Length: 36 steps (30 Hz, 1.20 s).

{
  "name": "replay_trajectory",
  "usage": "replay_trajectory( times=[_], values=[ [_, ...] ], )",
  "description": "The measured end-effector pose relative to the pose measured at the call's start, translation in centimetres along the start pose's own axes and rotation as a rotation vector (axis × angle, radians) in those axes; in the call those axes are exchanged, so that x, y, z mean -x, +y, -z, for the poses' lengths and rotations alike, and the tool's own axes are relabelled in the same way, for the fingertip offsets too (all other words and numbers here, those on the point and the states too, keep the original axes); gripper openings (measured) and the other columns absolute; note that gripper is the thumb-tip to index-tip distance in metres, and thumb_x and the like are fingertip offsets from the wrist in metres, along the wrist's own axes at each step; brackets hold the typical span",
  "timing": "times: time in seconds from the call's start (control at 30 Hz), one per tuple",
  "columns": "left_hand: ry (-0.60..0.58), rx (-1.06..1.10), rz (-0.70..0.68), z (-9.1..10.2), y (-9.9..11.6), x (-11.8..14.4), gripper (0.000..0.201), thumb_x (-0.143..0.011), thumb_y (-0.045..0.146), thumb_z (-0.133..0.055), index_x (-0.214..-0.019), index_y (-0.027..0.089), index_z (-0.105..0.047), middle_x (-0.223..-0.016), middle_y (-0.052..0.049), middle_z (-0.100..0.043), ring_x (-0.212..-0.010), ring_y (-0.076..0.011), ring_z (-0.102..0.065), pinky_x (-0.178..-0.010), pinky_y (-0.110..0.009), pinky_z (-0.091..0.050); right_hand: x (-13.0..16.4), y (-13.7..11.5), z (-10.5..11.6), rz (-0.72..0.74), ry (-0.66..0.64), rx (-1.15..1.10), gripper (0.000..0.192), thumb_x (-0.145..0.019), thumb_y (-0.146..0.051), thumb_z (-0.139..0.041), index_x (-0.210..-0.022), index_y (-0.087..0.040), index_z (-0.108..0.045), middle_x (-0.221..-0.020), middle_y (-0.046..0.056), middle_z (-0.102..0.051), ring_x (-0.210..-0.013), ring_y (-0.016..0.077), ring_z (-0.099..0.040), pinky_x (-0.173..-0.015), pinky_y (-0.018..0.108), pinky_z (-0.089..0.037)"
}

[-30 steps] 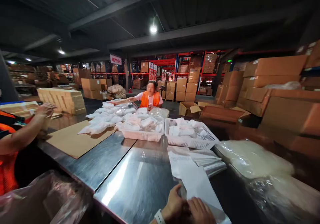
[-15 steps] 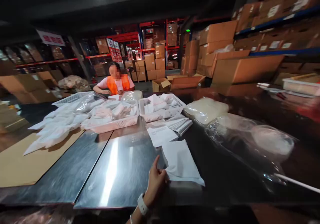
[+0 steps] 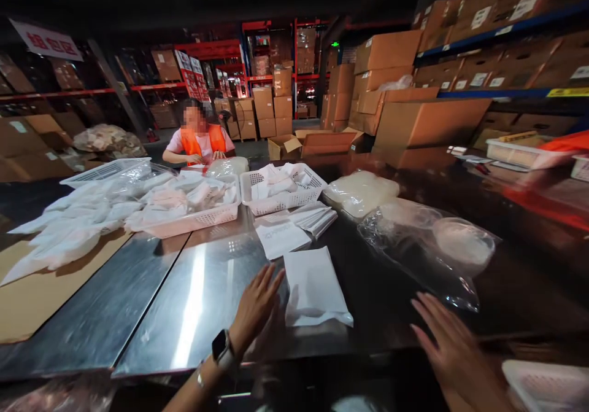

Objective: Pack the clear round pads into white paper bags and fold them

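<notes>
My left hand (image 3: 258, 301), wearing a watch on its wrist, is open with fingers stretched out, just left of a white packet (image 3: 315, 286) lying flat on the dark tabletop. It holds nothing. At the lower right my right hand (image 3: 444, 335) is also open and holds nothing, its fingers below a clear plastic bag (image 3: 427, 246) with pale round contents. Behind the packet lie a flat white packet (image 3: 280, 235) with faint print and a fanned stack of white packets (image 3: 317, 217).
White perforated baskets (image 3: 288, 200) and a pile of white packets (image 3: 87, 215) fill the left and back. A cardboard sheet (image 3: 27, 304) lies at left. Across the table sits a person in an orange vest (image 3: 202, 142). A white basket (image 3: 543, 381) shows at the lower right.
My left hand has moved left off the packet's edge and opened from a pointing shape. My right hand has come into view at the lower right. The view has turned slightly right.
</notes>
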<state>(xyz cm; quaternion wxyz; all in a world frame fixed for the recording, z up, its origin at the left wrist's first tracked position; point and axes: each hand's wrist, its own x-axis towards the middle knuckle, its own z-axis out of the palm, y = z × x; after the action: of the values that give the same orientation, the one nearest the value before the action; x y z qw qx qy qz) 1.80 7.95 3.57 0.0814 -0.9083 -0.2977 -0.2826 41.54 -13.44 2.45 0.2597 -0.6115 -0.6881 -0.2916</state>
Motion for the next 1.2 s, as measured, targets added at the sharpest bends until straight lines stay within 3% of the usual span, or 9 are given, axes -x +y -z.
replay_trajectory(
  times=[0.07, 0.17, 0.23, 0.33, 0.57, 0.73, 0.87, 1.0, 1.2],
  values=[
    [-0.121, -0.015, -0.283, -0.7, -1.3, -2.8, 0.051, -0.092, 0.013, -0.044, -0.142, 0.022, -0.042, -0.147, -0.011, -0.045, -0.135, -0.0274, -0.042, -0.109, -0.048, -0.038, -4.0, -2.2, -4.0, 0.288, -0.026, -0.003, 0.049, -0.094, -0.021, -0.048, -0.143, -0.017, -0.042, -0.137, 0.012, -0.053, -0.132, 0.0264, -0.044, -0.105, 0.044, -0.040],
    [-0.280, 0.076, -0.584, -2.2, -1.7, -5.2, 0.050, -0.096, 0.019, -0.042, -0.145, 0.022, -0.036, -0.148, -0.007, -0.043, -0.140, -0.0220, -0.034, -0.117, -0.045, -0.026, -9.3, -5.3, -8.2, 0.577, -0.015, -0.111, 0.041, -0.092, -0.013, -0.046, -0.133, -0.016, -0.053, -0.135, 0.010, -0.055, -0.137, 0.0230, -0.037, -0.111, 0.045, -0.036],
    [-0.335, 0.153, -0.623, -3.0, -1.5, -5.4, 0.054, -0.094, 0.025, -0.046, -0.146, 0.019, -0.034, -0.150, -0.009, -0.040, -0.142, -0.0223, -0.031, -0.118, -0.045, -0.022, -11.2, -6.6, -9.1, 0.736, -0.008, -0.196, 0.034, -0.093, -0.014, -0.047, -0.124, -0.017, -0.060, -0.133, 0.009, -0.057, -0.136, 0.0226, -0.037, -0.111, 0.045, -0.035],
    [-0.365, 0.263, -0.570, -3.5, -1.2, -4.9, 0.064, -0.087, 0.032, -0.054, -0.146, 0.016, -0.035, -0.151, -0.011, -0.038, -0.141, -0.0251, -0.031, -0.119, -0.045, -0.021, -11.0, -7.8, -8.4, 0.867, -0.027, -0.281, 0.028, -0.095, -0.016, -0.047, -0.118, -0.019, -0.064, -0.134, 0.008, -0.057, -0.135, 0.0230, -0.040, -0.111, 0.045, -0.037],
    [-0.402, 0.370, -0.494, -3.1, -1.3, -4.6, 0.065, -0.082, 0.028, -0.056, -0.143, 0.014, -0.039, -0.146, -0.013, -0.046, -0.138, -0.0252, -0.037, -0.117, -0.044, -0.024, -7.8, -8.2, -5.2, 0.828, -0.027, -0.339, 0.026, -0.095, -0.016, -0.050, -0.117, -0.022, -0.064, -0.133, 0.006, -0.058, -0.131, 0.0182, -0.045, -0.113, 0.039, -0.035],
    [-0.361, 0.330, -0.509, -3.0, -1.4, -4.8, 0.060, -0.086, 0.028, -0.050, -0.143, 0.013, -0.038, -0.146, -0.014, -0.044, -0.139, -0.0248, -0.035, -0.117, -0.044, -0.025, -8.5, -8.8, -6.4, 0.686, 0.106, -0.299, 0.021, -0.094, -0.014, -0.051, -0.108, -0.016, -0.066, -0.120, 0.009, -0.066, -0.127, 0.0211, -0.050, -0.111, 0.045, -0.036],
    [-0.416, 0.271, -0.506, -3.7, -2.0, -6.7, 0.062, -0.083, 0.017, -0.046, -0.144, 0.018, -0.037, -0.149, -0.009, -0.042, -0.140, -0.0209, -0.033, -0.118, -0.042, -0.022, -9.3, -10.0, -7.3, 0.654, 0.133, -0.307, 0.020, -0.095, -0.013, -0.048, -0.100, -0.013, -0.068, -0.113, 0.009, -0.068, -0.123, 0.0221, -0.053, -0.107, 0.045, -0.040],
    [-0.523, 0.237, -0.569, -4.4, -2.4, -8.7, 0.069, -0.074, 0.015, -0.054, -0.142, 0.018, -0.041, -0.148, -0.009, -0.044, -0.138, -0.0218, -0.037, -0.117, -0.041, -0.024, -9.1, -10.6, -7.2, 0.643, 0.156, -0.314, 0.028, -0.095, -0.008, -0.041, -0.096, -0.014, -0.068, -0.106, 0.007, -0.070, -0.117, 0.0190, -0.057, -0.101, 0.039, -0.044],
    [-0.497, 0.284, -0.562, -5.1, -2.6, -8.9, 0.072, -0.071, 0.012, -0.053, -0.141, 0.017, -0.042, -0.147, -0.011, -0.045, -0.137, -0.0212, -0.038, -0.115, -0.042, -0.027, -9.0, -10.3, -6.6, 0.595, 0.192, -0.323, 0.030, -0.097, -0.011, -0.038, -0.100, -0.017, -0.068, -0.102, 0.004, -0.072, -0.111, 0.0158, -0.060, -0.108, 0.037, -0.037]
  ],
)
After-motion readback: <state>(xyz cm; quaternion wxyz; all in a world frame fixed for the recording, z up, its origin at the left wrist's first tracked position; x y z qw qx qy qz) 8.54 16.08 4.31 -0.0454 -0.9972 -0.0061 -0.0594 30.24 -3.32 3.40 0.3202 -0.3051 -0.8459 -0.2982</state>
